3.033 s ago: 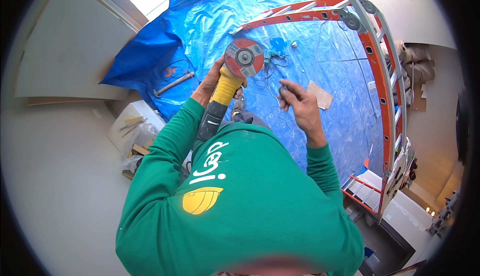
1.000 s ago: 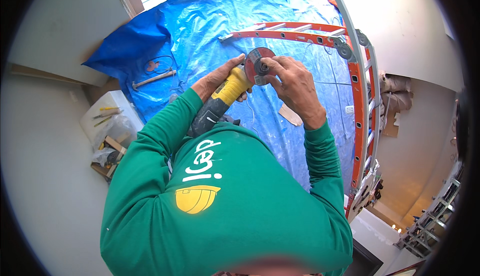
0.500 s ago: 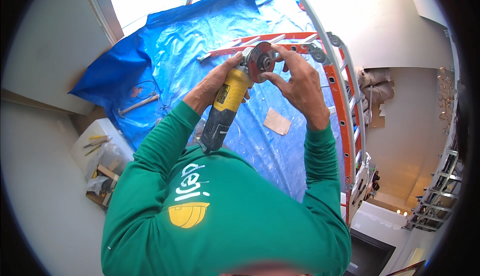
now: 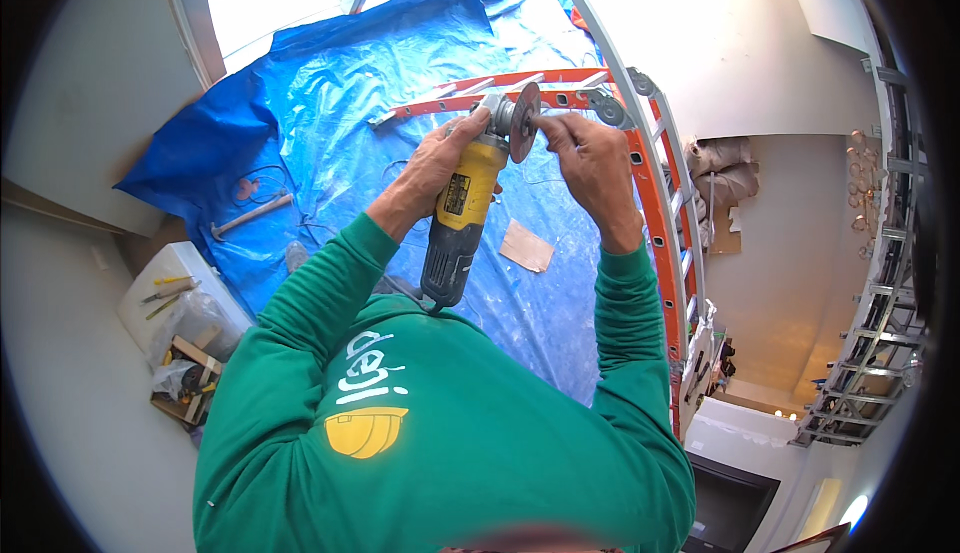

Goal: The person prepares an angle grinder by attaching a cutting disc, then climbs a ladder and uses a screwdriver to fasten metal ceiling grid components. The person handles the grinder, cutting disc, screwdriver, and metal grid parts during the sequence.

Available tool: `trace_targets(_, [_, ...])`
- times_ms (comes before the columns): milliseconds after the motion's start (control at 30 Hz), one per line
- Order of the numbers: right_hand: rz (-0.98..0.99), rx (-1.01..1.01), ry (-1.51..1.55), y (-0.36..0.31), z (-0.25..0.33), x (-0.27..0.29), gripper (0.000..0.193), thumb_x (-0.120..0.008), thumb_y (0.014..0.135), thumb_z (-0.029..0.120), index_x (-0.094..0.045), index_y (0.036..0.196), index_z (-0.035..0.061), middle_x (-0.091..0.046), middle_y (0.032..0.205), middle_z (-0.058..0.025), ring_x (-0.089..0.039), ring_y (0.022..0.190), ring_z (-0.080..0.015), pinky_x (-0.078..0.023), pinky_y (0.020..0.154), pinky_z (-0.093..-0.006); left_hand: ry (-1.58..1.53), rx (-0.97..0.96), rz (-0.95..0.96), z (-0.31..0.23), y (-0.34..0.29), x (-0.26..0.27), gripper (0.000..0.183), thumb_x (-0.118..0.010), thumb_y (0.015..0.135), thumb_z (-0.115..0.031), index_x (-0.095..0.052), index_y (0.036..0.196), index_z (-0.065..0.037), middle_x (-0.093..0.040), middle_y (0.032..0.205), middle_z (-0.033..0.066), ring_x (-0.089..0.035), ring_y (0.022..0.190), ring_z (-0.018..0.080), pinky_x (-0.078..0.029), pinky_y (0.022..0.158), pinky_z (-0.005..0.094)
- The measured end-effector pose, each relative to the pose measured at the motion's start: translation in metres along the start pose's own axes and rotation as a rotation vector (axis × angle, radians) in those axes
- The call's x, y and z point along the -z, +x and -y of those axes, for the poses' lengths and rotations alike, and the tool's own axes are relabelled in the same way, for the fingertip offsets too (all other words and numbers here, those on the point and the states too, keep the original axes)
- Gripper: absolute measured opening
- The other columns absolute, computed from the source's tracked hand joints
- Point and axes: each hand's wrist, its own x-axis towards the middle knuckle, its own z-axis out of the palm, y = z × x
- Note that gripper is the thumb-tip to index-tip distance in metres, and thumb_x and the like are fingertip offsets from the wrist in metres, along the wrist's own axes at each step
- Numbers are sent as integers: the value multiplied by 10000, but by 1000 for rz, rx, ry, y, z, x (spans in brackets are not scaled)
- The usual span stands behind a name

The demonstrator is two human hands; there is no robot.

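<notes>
My left hand (image 4: 438, 163) is closed around the head end of a yellow and black angle grinder (image 4: 462, 198), its thumb up by the metal gear head. The tool's body slants down toward my chest. A thin reddish-brown disc (image 4: 524, 123) sits on the spindle, seen almost edge-on. With its fingertips pinched, my right hand (image 4: 592, 158) touches the middle of the disc's outer face, at the locking nut. Those fingers mostly hide the nut. Both forearms are in green sleeves.
A blue tarp (image 4: 350, 83) covers the floor, with a hammer (image 4: 252, 217) and a brownish flat piece (image 4: 527, 246) on it. An orange ladder (image 4: 655, 223) stands at the right. At the left are a white box (image 4: 170, 278) and a crate of tools (image 4: 185, 405).
The disc has turned from facing me to nearly edge-on. My right hand's fingers went from spread around the disc's rim to pinched at its centre. The view has shifted slightly.
</notes>
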Motion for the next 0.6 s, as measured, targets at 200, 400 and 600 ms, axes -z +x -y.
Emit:
trace_targets(200, [-18, -45, 118, -14, 6, -3, 344, -839, 1007, 209, -759, 1291, 33, -792, 907, -111, -742, 707, -180, -573, 639, -373, -13, -18, -11, 7, -10, 1, 730, -599, 1082, -673, -613, 1401, -16, -745, 1028, 155, -793, 763, 233, -683, 631, 364])
trace_targets(400, [8, -217, 100, -15, 5, -8, 410, -864, 969, 157, -753, 1353, 65, -803, 1012, -110, -769, 842, -195, -597, 719, -351, 5, -7, -18, 6, -17, -2, 709, -600, 1089, -653, -610, 1407, -20, -750, 1028, 154, -793, 765, 239, -679, 636, 368])
trace_targets(600, [-81, 103, 192, -28, 7, -6, 500, -841, 938, 46, -730, 1425, 72, -693, 1461, -188, -708, 1330, -329, -608, 1085, -442, -15, -24, -37, -2, -18, -12, 647, -569, 1122, -600, -598, 1417, -24, -757, 1031, 158, -792, 749, 253, -678, 637, 378])
